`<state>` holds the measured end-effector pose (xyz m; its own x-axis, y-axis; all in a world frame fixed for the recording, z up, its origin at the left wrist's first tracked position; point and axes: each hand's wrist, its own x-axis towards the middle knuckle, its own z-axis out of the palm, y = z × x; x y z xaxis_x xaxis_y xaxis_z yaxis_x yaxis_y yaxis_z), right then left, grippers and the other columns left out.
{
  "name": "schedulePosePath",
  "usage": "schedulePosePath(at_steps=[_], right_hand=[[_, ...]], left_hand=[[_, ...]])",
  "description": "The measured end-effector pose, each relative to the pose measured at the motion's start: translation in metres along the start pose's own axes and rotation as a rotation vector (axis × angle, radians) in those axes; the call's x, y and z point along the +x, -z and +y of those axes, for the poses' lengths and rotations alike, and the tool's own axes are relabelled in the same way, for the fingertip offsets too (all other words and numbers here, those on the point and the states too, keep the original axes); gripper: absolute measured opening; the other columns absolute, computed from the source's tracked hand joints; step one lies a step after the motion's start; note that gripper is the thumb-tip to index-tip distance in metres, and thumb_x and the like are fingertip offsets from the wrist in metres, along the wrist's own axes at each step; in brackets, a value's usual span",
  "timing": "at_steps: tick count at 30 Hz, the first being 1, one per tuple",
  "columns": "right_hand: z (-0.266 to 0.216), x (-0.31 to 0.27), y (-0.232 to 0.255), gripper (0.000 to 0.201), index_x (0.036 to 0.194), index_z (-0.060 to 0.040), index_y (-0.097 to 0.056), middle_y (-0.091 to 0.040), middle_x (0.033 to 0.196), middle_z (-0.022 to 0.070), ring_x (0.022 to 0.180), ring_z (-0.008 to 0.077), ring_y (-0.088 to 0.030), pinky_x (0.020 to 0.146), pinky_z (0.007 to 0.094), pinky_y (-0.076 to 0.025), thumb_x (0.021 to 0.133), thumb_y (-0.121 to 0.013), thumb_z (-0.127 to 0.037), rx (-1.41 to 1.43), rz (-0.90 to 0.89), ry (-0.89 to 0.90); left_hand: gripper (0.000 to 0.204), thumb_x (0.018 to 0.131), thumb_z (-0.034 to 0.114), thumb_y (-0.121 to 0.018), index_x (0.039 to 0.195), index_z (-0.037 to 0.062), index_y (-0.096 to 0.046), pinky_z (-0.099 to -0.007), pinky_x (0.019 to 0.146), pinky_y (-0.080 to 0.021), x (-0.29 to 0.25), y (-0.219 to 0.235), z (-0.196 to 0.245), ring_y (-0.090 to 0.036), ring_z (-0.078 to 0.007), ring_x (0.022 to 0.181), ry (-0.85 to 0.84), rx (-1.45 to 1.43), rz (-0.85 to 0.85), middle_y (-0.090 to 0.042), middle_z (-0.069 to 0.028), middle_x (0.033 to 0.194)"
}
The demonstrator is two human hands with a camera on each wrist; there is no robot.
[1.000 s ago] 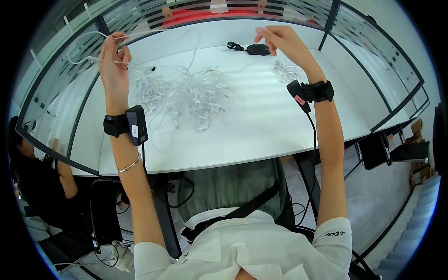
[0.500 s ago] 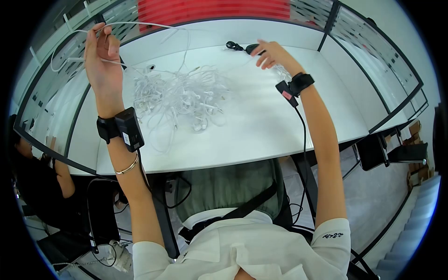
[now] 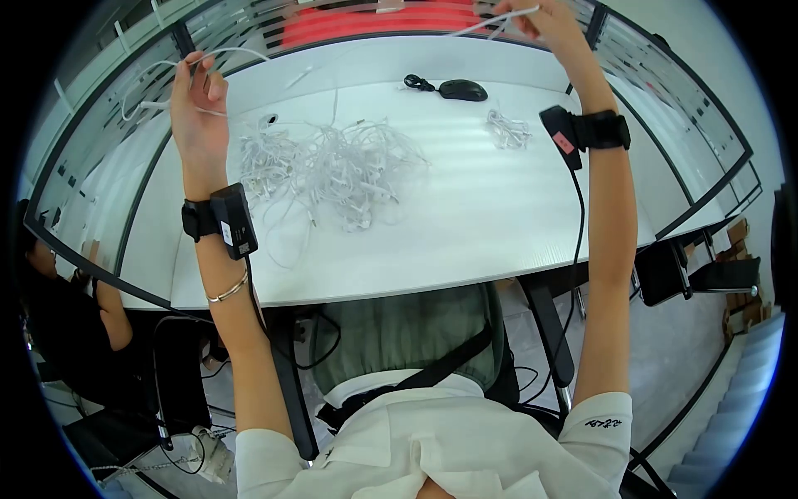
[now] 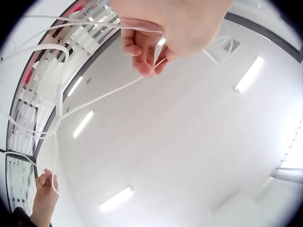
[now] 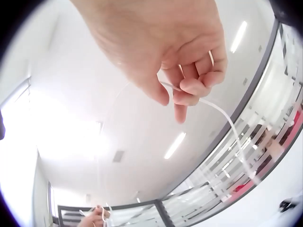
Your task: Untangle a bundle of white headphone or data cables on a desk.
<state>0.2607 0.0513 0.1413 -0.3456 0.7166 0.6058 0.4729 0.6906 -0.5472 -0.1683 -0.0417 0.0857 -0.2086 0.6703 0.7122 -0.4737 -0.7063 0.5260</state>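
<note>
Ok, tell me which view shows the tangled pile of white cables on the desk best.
The head view: the tangled pile of white cables lies whole on the desk there. Both wrist views point up at the ceiling and show only the single cable the hands hold, no pile.

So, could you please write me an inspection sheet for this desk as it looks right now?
Surface: white desk, ringed by striped glass panels.
Job's things: one white cable stretched in the air between both raised hands.
Clutter: big tangle of white cables mid-desk; small bundle to its right; black mouse at the back.
Grippers: left hand grips the cable; right hand pinches its other end; camera strapped on each wrist.
Cables: black lead hangs from the right wrist camera.
Surroundings: another person seated to the left; black chair to the right.
</note>
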Motion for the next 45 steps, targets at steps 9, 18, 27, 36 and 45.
schedulePosePath(at_steps=[9,18,27,36,45], right_hand=[[0.035,-0.06,-0.008,0.045,0.07,-0.0044,-0.063,-0.051,0.073,0.0009,0.07,0.0111,-0.044,0.065,0.0272,-0.032,0.087,-0.059,-0.046,-0.225,0.009,-0.053],[0.028,-0.106,0.009,0.042,0.061,-0.0114,-0.04,-0.05,0.065,0.0012,0.069,0.0135,-0.05,0.071,0.0278,-0.04,0.099,-0.04,-0.03,0.373,-0.345,-0.18],[0.048,-0.115,0.041,0.026,0.09,-0.0096,-0.05,-0.035,0.062,-0.0089,0.048,0.0016,-0.025,0.05,0.0187,-0.022,0.102,-0.034,-0.026,0.965,-0.106,-0.075],[0.065,-0.109,0.055,0.024,0.104,-0.0038,-0.055,-0.061,0.11,0.0134,0.06,0.0081,-0.042,0.061,0.0197,-0.037,0.098,-0.043,-0.024,1.034,0.331,-0.029],[0.06,-0.112,0.079,0.026,0.1,-0.0017,-0.058,-0.049,0.128,0.0223,0.076,0.0123,-0.055,0.073,0.0212,-0.047,0.098,-0.043,-0.022,1.058,0.396,0.126]], left_hand=[[0.021,0.099,0.022,-0.047,0.104,0.0025,-0.051,-0.0243,0.063,-0.035,-0.016,0.037,0.009,-0.039,-0.0101,0.063,0.008,-0.11,-0.014,-0.051,-0.0031,0.086],[0.013,0.099,0.013,-0.044,0.097,0.0002,-0.049,-0.0244,0.066,-0.036,-0.031,0.061,0.001,-0.038,-0.0113,0.067,0.062,-0.194,0.14,-0.044,-0.0034,0.083],[0.024,0.09,0.008,-0.053,0.071,0.0098,-0.037,-0.0238,0.068,-0.034,-0.06,0.02,-0.022,-0.04,-0.0111,0.069,0.34,0.141,-0.006,-0.039,-0.0006,0.072],[0.033,0.082,0.002,-0.063,0.073,0.0151,-0.035,-0.0188,0.045,-0.023,-0.102,-0.035,-0.025,-0.032,-0.003,0.046,0.446,0.432,-0.097,-0.039,0.0043,0.069],[0.035,0.072,-0.003,-0.066,0.103,0.0112,-0.057,-0.0248,0.066,-0.035,-0.159,-0.057,-0.001,-0.045,-0.0101,0.063,0.258,1.19,-0.633,-0.051,0.0013,0.081]])
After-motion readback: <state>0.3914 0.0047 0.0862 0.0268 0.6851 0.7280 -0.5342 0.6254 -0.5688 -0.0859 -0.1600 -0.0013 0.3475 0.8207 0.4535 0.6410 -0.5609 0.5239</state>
